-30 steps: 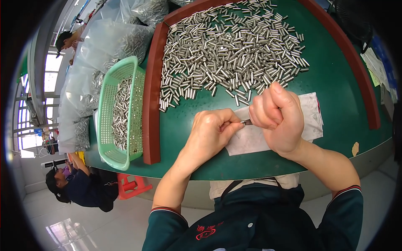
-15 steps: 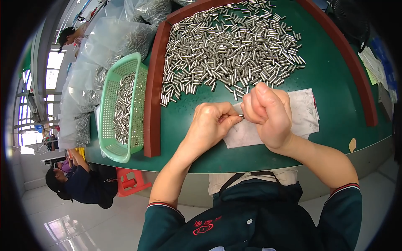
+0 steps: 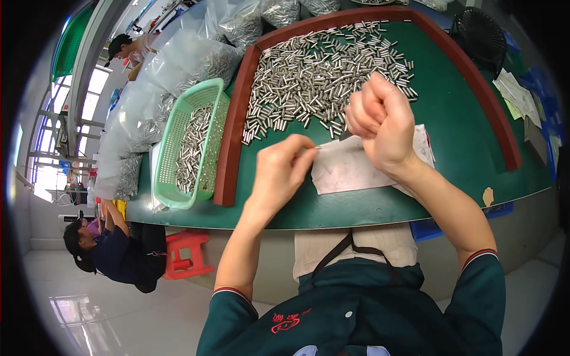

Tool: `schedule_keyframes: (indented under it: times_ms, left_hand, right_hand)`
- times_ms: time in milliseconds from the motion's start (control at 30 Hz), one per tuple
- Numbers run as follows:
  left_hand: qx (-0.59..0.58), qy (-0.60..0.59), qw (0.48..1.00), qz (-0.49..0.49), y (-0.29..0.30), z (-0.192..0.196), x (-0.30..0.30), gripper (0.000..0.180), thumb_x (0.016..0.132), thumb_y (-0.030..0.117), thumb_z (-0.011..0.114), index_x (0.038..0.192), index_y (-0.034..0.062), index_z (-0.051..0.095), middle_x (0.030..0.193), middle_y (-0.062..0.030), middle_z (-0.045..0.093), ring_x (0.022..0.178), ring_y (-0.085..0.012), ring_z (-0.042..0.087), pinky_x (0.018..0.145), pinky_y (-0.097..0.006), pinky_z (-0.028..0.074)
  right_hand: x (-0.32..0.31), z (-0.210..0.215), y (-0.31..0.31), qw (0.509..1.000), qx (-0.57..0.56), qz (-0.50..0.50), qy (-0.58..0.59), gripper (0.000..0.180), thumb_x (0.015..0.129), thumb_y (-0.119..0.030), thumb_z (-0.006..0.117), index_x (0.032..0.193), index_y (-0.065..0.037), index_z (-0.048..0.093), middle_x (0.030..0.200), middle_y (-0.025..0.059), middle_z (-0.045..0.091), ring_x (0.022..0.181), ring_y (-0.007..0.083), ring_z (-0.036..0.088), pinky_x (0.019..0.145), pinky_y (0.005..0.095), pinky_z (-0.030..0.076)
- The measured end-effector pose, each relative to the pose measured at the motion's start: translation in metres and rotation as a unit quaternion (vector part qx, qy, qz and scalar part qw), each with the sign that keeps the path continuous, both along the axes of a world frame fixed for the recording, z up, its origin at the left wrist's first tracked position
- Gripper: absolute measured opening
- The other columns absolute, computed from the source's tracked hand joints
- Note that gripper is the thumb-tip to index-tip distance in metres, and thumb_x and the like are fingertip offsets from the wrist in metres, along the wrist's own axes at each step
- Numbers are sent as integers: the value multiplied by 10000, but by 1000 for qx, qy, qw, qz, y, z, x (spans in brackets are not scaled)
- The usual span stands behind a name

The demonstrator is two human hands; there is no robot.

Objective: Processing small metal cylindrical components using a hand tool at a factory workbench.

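Observation:
My left hand (image 3: 282,173) is closed in a pinch above the left edge of a stained white cloth (image 3: 347,172). A tiny piece, seemingly a metal pin, shows at its fingertips; most of it is hidden. My right hand (image 3: 385,124) makes a fist over the cloth, thumb on top. From its left side sticks out a short, dark, blade-like tip (image 3: 346,136), its remainder covered by the fingers. Beyond both hands lies a wide spread of short, shiny metal pins (image 3: 320,80) on the green tabletop (image 3: 457,130).
Reddish-brown rails (image 3: 233,142) border the work area. Left of them stands a light green basket (image 3: 172,199) of pins, with clear bags (image 3: 196,59) of pins behind. A black fan (image 3: 480,38) and papers (image 3: 518,95) are at the right. Other people and a red stool (image 3: 185,255) appear at left.
My hands have drawn apart: the left moved left, the right up and slightly away. The dark tip at my right fist now shows more plainly. The whole view has shifted a little.

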State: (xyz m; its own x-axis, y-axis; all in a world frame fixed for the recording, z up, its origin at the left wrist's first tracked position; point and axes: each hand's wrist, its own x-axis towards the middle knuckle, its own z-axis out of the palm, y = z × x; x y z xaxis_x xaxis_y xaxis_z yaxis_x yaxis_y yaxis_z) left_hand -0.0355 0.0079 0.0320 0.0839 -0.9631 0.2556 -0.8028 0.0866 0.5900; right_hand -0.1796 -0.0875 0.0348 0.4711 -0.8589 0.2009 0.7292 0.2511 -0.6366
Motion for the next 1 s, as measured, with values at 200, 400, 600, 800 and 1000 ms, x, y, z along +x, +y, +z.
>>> schedule_keyframes:
  times_ms: [200,400,600,800,1000]
  left_hand:
    - [-196,-124,946,229,35,65,56,52,806,46,539,810,0,516,583,-69,512,464,-125,459,447,-251,368]
    - [-164,-197,919,299,53,43,149,101,834,104,470,853,5,461,731,-193,541,670,-331,542,608,-388,414]
    - [-214,-256,898,286,60,40,143,143,735,50,568,870,12,541,964,-160,543,916,-310,511,791,-379,395]
    - [-103,-54,988,103,50,11,41,101,680,16,645,687,-12,548,685,-90,556,623,-190,529,587,-284,416]
    - [-37,-18,999,21,13,-17,7,155,692,124,650,758,10,569,772,-72,516,744,-227,478,651,-314,399]
  right_hand:
    - [-7,-8,2,998,-42,-43,-7,425,888,-211,336,487,-106,242,407,0,256,386,85,195,379,242,181]
    - [-13,-2,11,981,-169,-89,38,372,880,-147,306,517,-84,253,439,3,259,418,86,213,405,246,185]
    - [-19,-2,7,981,-160,-107,38,381,881,-157,288,506,-99,246,435,-6,242,409,84,196,416,243,213]
    - [-28,31,-2,949,-269,-160,21,368,868,-148,312,509,-86,266,439,-9,253,410,81,214,399,243,175]
    - [-61,47,-11,867,-351,-154,319,310,819,-71,509,546,-27,369,492,-52,289,466,23,242,411,225,170]
